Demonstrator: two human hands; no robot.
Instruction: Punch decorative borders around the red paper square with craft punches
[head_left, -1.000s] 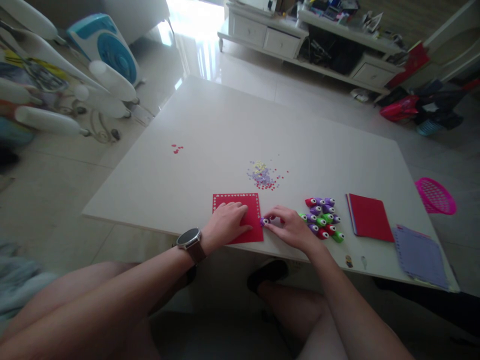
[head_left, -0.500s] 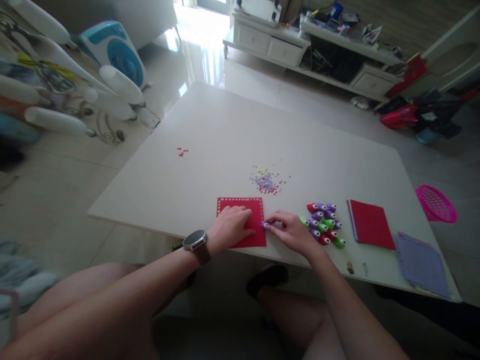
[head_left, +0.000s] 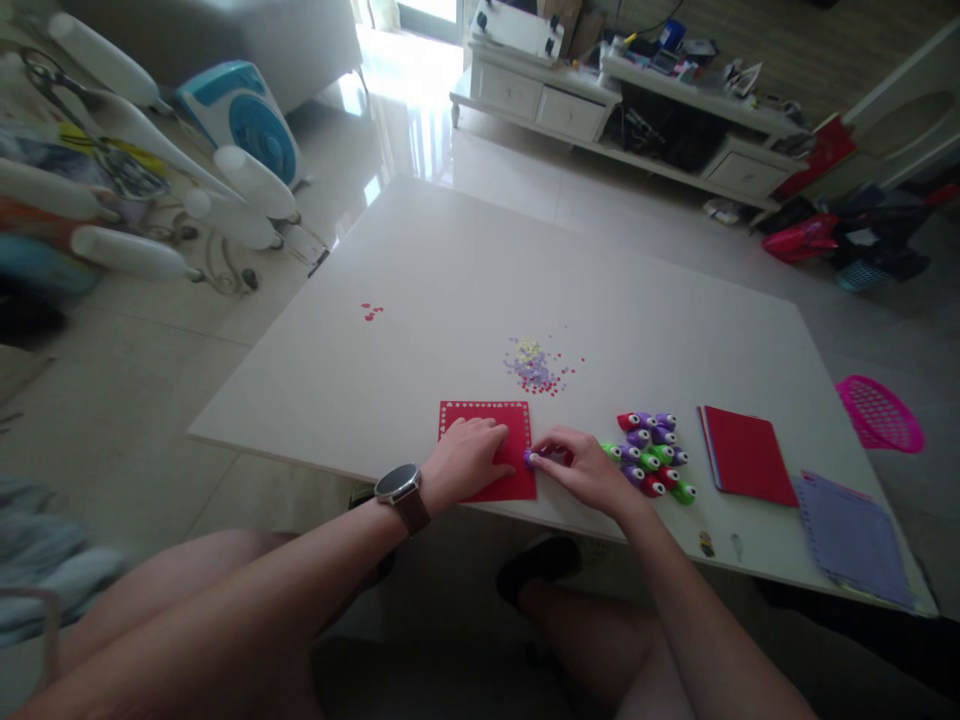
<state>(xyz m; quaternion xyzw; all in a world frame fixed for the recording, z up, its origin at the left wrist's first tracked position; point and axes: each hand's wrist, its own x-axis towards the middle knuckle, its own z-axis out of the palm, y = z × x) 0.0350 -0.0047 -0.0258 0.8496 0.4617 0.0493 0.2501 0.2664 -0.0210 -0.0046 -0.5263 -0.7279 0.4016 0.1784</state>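
A red sheet of paper (head_left: 517, 488) lies at the table's near edge, with small punched shapes along its top and part of its sides. My left hand (head_left: 474, 455) rests flat on it, fingers stretched out, covering its middle. At the sheet's right edge my right hand (head_left: 581, 465) is closed on a small purple craft punch (head_left: 529, 458), mostly hidden by the fingers. Right of that hand, several more craft punches (head_left: 651, 456) in red, purple and green stand in a cluster. Beyond the sheet is a pile of tiny paper cutouts (head_left: 536, 370) in purple, yellow and red.
A stack of red paper (head_left: 748, 455) and a lilac punched stack (head_left: 855, 540) lie at the right of the white table (head_left: 450, 240). A few red cutouts (head_left: 370, 312) are at the left. A pink basket (head_left: 881, 412) stands beyond the right edge.
The whole view has shifted slightly right and down. Both hands keep nearly the same place on the sheet, and the punch stays at its right edge.
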